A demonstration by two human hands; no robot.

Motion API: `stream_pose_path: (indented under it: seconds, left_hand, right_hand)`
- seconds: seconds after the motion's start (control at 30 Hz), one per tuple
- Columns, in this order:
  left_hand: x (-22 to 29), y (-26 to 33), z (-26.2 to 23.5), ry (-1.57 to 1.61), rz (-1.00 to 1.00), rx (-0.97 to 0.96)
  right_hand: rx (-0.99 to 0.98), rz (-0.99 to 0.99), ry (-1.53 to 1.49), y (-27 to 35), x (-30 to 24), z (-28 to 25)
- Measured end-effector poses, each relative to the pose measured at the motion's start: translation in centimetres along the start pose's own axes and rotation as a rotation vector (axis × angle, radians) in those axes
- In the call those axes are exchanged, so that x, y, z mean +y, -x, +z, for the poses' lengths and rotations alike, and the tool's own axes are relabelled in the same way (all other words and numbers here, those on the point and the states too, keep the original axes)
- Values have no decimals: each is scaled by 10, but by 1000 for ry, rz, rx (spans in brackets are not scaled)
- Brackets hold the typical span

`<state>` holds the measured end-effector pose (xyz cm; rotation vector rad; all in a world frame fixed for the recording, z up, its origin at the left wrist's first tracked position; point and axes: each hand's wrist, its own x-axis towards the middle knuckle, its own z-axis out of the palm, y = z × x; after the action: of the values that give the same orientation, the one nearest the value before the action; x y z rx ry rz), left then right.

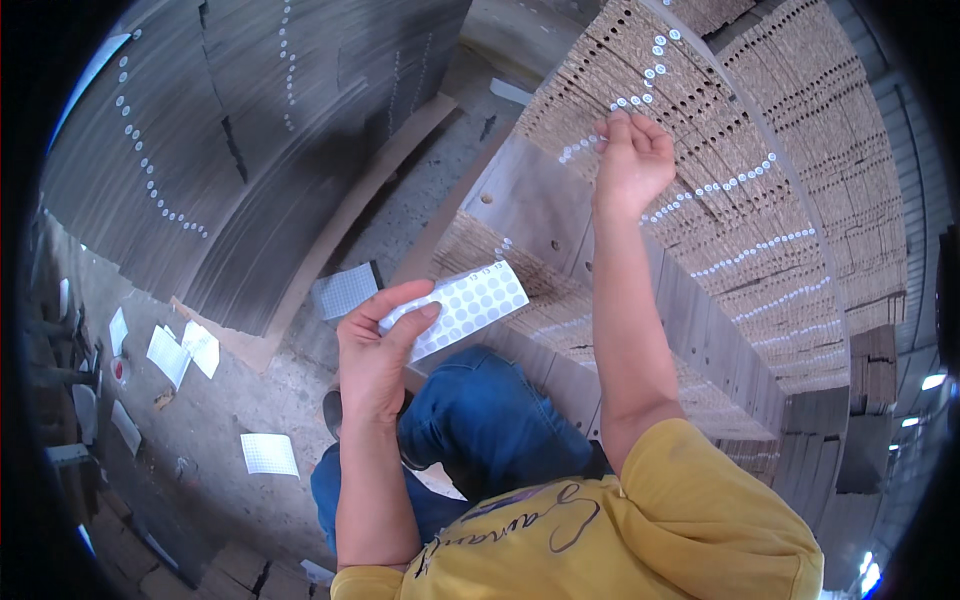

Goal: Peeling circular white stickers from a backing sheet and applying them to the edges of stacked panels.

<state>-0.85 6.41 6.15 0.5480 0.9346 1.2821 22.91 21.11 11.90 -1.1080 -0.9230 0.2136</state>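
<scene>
My left hand (385, 340) pinches a white sheet of round stickers (465, 303) between thumb and fingers; rows of pale dots cover much of it. My right hand (635, 165) is raised to the upper part of a tall stack of drilled particle boards (720, 120), its fingers curled and the fingertips pinched against the board edges. Round white stickers (635, 102) run in a line just above those fingertips. Whether a sticker is between the fingers is too small to tell. A longer row of stickers (735, 183) slants up to the right of my wrist.
Grey wood-grain panels (560, 200) stand beside the drilled stack. To the left rises another stack of dark boards (230, 150), also with sticker rows. Used sticker sheets (270, 454) and scraps of paper (168, 356) lie on the concrete floor. A grey sheet (346, 291) lies near my left hand.
</scene>
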Motion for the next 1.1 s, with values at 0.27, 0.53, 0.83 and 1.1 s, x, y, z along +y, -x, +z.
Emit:
stream_pose_path:
  seconds: [0.27,0.53,0.83,1.1]
  left_hand:
    - [-1,0,0,-9,-7,4]
    - [-1,0,1,-55,2,15]
    - [-5,-9,24,-771,701,266]
    - [23,-98,136,-1634,1133,-160]
  right_hand:
    - [-86,115,-103,11,-20,-9]
    - [-367,63,113,22,-33,-14]
    - [-376,304,-272,21,-38,-28]
    - [-403,435,-561,10,-36,-38]
